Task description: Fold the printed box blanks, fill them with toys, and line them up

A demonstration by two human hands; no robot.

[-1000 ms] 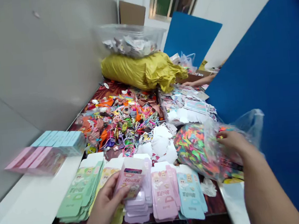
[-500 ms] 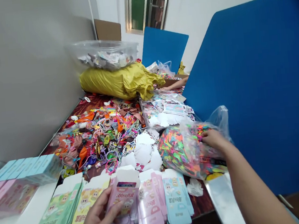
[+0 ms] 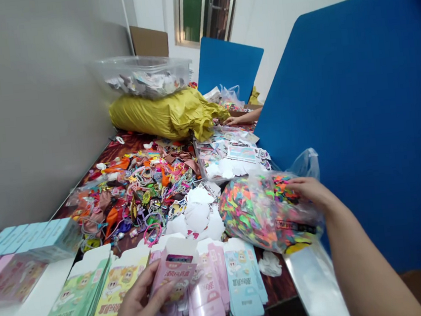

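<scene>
My left hand [image 3: 140, 301] grips an open pink carton [image 3: 176, 276], tilted, with a dark card-like piece showing under its raised flap. At the mouth of a clear plastic bag [image 3: 310, 163], my right hand [image 3: 307, 193] has its fingers closed together; what they hold, if anything, is hidden. The bag is full of small neon-coloured pieces [image 3: 241, 207]. Below the left hand's carton lie stacked flat cartons: green [image 3: 70, 300], yellow [image 3: 113, 291], pink [image 3: 209, 297] and blue [image 3: 244, 279].
Mixed hair ties and trinkets [image 3: 135, 195] cover the table's middle, beside white paper cutouts [image 3: 197, 216] and a tray of cards [image 3: 230, 168]. Behind are a yellow sack [image 3: 154, 116] and a clear tub [image 3: 143, 77]. Blue panels [image 3: 352, 129] stand right; another person's hand [image 3: 232, 120] reaches in.
My right hand has shifted slightly right and up at the bag, its fingers drawn back from deeper among the pieces. My left hand still holds the pink carton. The view has moved slightly.
</scene>
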